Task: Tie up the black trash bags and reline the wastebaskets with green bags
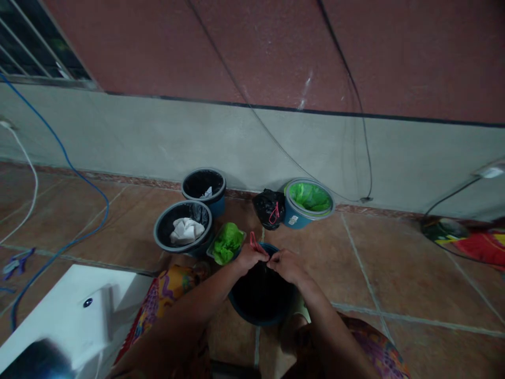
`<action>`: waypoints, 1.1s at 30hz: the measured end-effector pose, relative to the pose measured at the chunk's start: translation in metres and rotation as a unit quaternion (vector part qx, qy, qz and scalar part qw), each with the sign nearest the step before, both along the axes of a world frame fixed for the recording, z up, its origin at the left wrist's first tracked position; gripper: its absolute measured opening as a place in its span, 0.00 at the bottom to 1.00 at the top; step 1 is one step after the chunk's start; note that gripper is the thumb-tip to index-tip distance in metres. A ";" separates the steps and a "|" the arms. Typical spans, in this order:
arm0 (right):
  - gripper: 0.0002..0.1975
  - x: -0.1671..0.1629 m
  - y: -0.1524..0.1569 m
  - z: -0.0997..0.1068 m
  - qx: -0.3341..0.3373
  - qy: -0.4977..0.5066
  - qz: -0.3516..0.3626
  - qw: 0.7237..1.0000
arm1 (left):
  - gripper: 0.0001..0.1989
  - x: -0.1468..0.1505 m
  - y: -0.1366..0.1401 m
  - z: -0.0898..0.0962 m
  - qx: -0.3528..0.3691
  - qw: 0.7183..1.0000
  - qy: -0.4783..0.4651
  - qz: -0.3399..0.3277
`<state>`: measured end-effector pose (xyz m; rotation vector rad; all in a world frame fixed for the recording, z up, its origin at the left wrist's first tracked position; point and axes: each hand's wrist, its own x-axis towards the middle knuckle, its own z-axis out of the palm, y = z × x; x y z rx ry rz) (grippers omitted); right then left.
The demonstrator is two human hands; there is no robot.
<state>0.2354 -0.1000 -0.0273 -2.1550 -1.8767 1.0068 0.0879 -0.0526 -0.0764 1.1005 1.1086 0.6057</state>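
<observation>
A dark bin (257,322) stands on the floor between my feet, with a black bag (260,295) lining it. Over its far rim, my left hand (251,258) is closed on a red drawstring (254,241), a loop of which sticks up above the fingers. Close beside it, my right hand (289,265) is pinched at the same spot on the rim; what its fingertips hold is too small to make out. Just left of the bin sits a clear container (211,252) holding a bright green crumpled bag (229,239).
Two blue bins with black liners, one at the wall (221,204) and one nearer (157,239), contain white paper. A tied black bag (269,208) lies against a green-lined bin (298,220). A white board (74,295), blue cable (59,142) and purple clippers-like tool (18,263) are left.
</observation>
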 end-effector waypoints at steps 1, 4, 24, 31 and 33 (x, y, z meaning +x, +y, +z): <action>0.08 0.000 0.000 0.000 -0.003 -0.014 0.002 1.000 | 0.05 0.000 0.000 -0.001 0.029 0.999 0.018 -0.015; 0.08 0.001 0.001 -0.004 -0.006 -0.053 -0.001 0.999 | 0.04 0.000 0.002 -0.004 0.125 0.986 0.080 -0.079; 0.14 -0.001 0.007 -0.030 0.000 0.143 -0.029 0.989 | 0.07 0.001 -0.014 -0.006 0.314 0.935 0.143 -0.083; 0.10 0.002 0.007 -0.045 -0.015 0.173 -0.070 0.982 | 0.03 0.000 -0.011 -0.012 0.241 0.960 0.123 -0.078; 0.10 0.002 0.007 -0.044 -0.022 0.158 -0.077 0.984 | 0.04 0.000 -0.010 -0.012 0.227 0.963 0.117 -0.090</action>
